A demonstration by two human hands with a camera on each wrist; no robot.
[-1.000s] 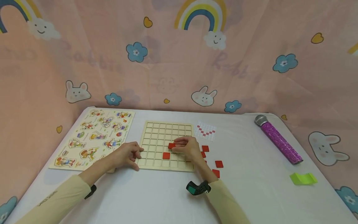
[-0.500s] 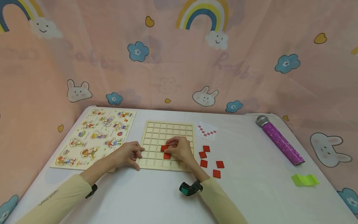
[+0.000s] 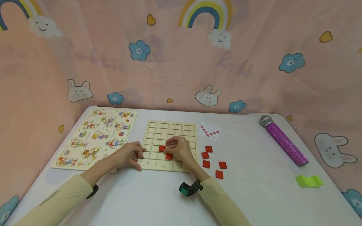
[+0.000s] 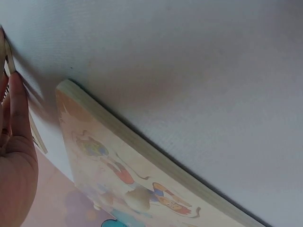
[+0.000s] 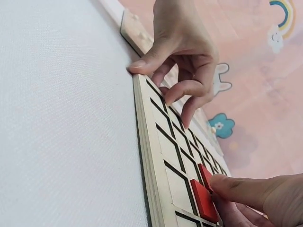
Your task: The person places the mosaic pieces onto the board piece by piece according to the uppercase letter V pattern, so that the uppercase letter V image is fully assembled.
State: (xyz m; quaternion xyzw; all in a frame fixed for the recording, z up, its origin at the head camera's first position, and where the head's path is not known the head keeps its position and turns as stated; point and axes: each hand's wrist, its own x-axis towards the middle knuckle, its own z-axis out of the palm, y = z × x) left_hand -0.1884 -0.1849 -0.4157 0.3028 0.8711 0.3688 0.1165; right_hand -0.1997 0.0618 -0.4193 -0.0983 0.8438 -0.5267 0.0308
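A pale wooden grid board (image 3: 154, 134) lies at the middle of the table. At its lower left corner my left hand (image 3: 128, 156) holds the edge, thumb on the near side; the right wrist view shows its bent fingers over the board (image 5: 187, 52). My right hand (image 3: 181, 149) pinches a red square tile (image 3: 162, 148) by its right side, low over a grid cell; whether it is fully seated I cannot tell. Diagonally nearer, a second red tile (image 3: 168, 156) sits on the board, partly under the hand. Several loose red tiles (image 3: 206, 164) lie right of the board.
Behind the loose tiles lies a card (image 3: 209, 131) printed with a red V of squares. A picture puzzle board (image 3: 97, 135) is at left. To the right are a glittery purple microphone (image 3: 285, 143) and a green curved block (image 3: 309, 181).
My right hand has carried the pinched red tile leftward, to the cell diagonally up-left of the other tile. My left hand stays at the board's corner.
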